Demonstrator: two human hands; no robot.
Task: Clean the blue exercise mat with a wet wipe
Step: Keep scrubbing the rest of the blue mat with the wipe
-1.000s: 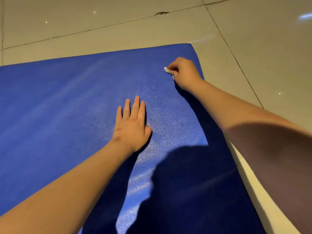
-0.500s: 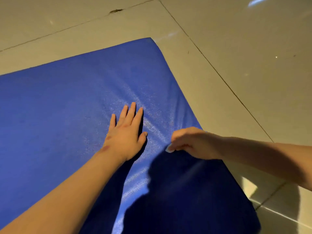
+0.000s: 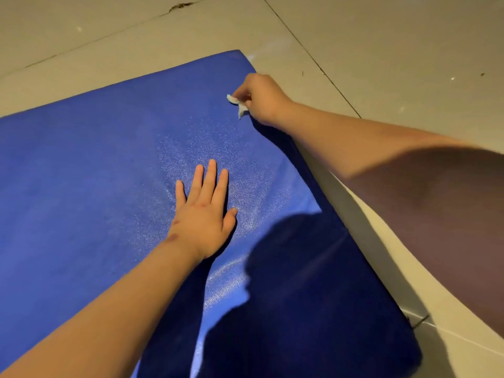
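Observation:
The blue exercise mat (image 3: 95, 165) lies flat on the floor and fills most of the view. My left hand (image 3: 203, 216) lies flat on the mat's middle, palm down with straight fingers. My right hand (image 3: 260, 98) is stretched out to the mat's far right edge, near its far corner, fingers curled round a small crumpled white wet wipe (image 3: 237, 103) that touches the mat. Only a bit of the wipe shows outside the fingers. A dark shadow covers the mat's near right part.
Pale glossy floor tiles (image 3: 381, 50) with dark grout lines surround the mat at the back and right. A small crack (image 3: 178, 6) marks the grout at the top. My right forearm crosses over the mat's right edge.
My right hand with the wipe first came back along the mat's right edge to beside my left hand, then went out again to the far corner. My left hand stayed flat.

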